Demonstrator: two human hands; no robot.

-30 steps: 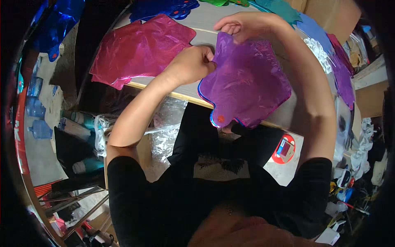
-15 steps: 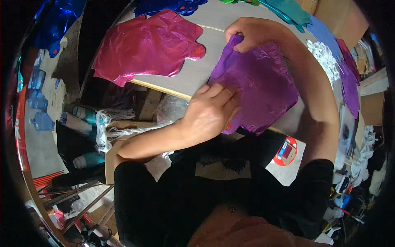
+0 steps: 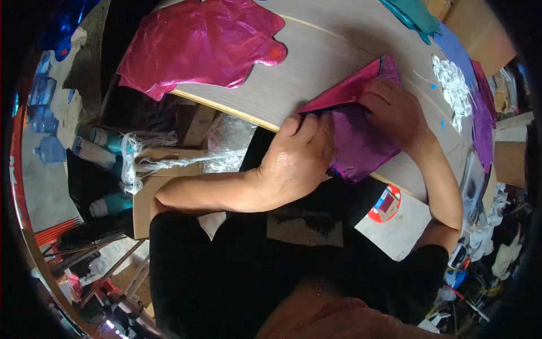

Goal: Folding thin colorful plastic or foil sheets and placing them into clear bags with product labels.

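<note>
A purple foil balloon (image 3: 361, 141), flat and folded over, lies at the near edge of the pale wooden table (image 3: 316, 68). My left hand (image 3: 296, 161) presses on its near left part, fingers pinching the folded edge. My right hand (image 3: 395, 113) lies flat on the top of it, holding the fold down. The upper flap shows a magenta sheen.
A flat pink foil balloon (image 3: 197, 42) lies on the table to the far left. Teal, blue and purple foil pieces (image 3: 446, 39) and a white cluster (image 3: 451, 79) sit at the far right. A cardboard box with white string (image 3: 152, 164) and bottles stand on the floor at left.
The purple balloon was spread and held up a second ago; it has since been folded in half and pressed onto the table, with both hands moving down toward the near edge.
</note>
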